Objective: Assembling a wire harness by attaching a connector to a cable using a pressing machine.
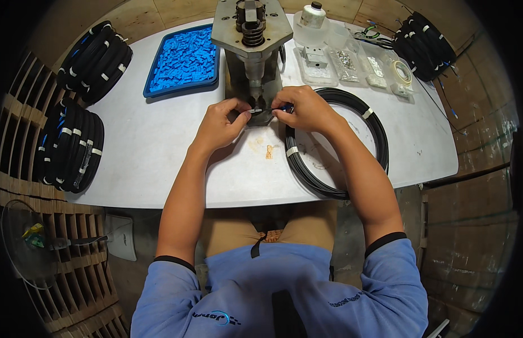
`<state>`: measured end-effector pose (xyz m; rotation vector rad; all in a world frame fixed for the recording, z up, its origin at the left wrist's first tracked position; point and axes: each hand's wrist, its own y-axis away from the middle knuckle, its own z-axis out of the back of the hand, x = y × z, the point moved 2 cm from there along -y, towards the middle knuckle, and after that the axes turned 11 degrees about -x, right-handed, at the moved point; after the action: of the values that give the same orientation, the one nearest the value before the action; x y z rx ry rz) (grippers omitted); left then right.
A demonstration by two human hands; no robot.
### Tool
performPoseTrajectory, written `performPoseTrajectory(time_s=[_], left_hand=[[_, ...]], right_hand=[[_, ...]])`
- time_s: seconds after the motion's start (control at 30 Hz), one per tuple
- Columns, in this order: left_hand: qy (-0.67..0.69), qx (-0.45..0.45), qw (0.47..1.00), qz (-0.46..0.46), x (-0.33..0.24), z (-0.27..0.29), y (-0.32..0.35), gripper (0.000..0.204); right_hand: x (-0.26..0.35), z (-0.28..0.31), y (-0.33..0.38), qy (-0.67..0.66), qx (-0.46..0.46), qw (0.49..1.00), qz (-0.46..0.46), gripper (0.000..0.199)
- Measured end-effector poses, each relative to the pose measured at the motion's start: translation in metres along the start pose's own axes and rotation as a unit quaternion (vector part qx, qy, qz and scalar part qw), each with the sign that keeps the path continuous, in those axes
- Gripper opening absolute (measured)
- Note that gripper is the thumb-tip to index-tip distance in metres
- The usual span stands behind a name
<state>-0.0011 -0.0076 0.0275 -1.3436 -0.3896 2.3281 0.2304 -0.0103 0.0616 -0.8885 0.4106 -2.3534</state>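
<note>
At the foot of a grey metal press [253, 42], my two hands are close together. My left hand [223, 121] is closed in a pinch at a small pale piece [256, 110] under the press's ram, too small to name. My right hand [306, 110] pinches a thin black cable [276, 109] just to the right of that piece. A bit of blue shows by its fingers. Beneath my right forearm lies a coil of black cable [383, 138], bound with white ties.
A dark blue tray [146, 90] of small blue parts stands left of the press. Bundled black coils [76, 149] line the left edge; more coils [423, 45] sit back right. Bags of small parts [344, 65] and a white bottle [313, 16] stand behind the cable coil.
</note>
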Motion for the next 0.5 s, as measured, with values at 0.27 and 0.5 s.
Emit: performPoseTrajectory(time_s=[0.27,0.5], left_hand=[[0.03,0.003,1.0,0.007,-0.0009,-0.0003,0.0003,0.02],[0.022,0.013,0.999,0.021,-0.0004,-0.0012,-0.0008,0.021]], right_hand=[[0.002,0.0014,-0.0011,0.019,-0.015,1.0,0.008,0.013],[-0.0016,-0.0016,0.0006,0.012,-0.014,1.0,0.016,0.014]])
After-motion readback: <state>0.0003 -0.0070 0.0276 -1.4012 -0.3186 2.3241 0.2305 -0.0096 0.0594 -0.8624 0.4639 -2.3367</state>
